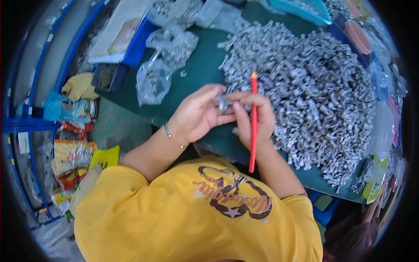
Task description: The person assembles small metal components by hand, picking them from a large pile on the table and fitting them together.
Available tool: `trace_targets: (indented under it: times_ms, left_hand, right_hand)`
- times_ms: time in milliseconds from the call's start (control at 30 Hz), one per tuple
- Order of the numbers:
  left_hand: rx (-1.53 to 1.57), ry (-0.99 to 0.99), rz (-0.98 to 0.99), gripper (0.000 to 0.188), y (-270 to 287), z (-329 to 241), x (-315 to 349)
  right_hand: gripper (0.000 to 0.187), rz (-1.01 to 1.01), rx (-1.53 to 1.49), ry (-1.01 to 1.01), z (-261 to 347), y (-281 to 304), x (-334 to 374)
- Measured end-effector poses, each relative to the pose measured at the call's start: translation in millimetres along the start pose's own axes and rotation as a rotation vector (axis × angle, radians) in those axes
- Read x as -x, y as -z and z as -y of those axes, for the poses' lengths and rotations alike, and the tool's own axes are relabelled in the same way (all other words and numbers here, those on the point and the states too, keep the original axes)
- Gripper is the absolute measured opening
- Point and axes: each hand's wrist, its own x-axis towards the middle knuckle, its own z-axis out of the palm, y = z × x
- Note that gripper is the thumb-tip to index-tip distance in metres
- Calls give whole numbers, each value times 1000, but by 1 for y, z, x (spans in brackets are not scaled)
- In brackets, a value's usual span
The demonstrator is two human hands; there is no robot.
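My left hand (198, 111) is palm up, its fingers curled under a small grey metal part (224, 104). The fingertips of my right hand (261, 118) meet that part from the other side. Tucked in the right hand is a long, thin red stick (253, 148), pencil-like, with a tan upper end; it stands roughly upright in the picture. The exact shape of the metal part is partly covered by fingers. Just beyond and to the right of my hands spreads a big heap of small silvery metal parts (305, 91).
The heap lies on a dark green table (203, 48). Clear plastic bags (153, 82) holding metal parts rest at its left, near a blue bin (139, 41). A turquoise tray (307, 11) stands at the back. Blue shelving (32, 124) is far left; another person's sleeve (353, 233) shows lower right.
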Motion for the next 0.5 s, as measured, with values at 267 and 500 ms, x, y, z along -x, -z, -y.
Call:
trace_targets:
  times_ms: [267,500]
  left_hand:
    - [51,-105,-23,13,-60,-37,-91]
    - [171,-116,20,22,-149,-61,-214]
  right_hand:
    - [19,-253,113,241,36,22,-24]
    - [27,-223,535,575,42,67,-27]
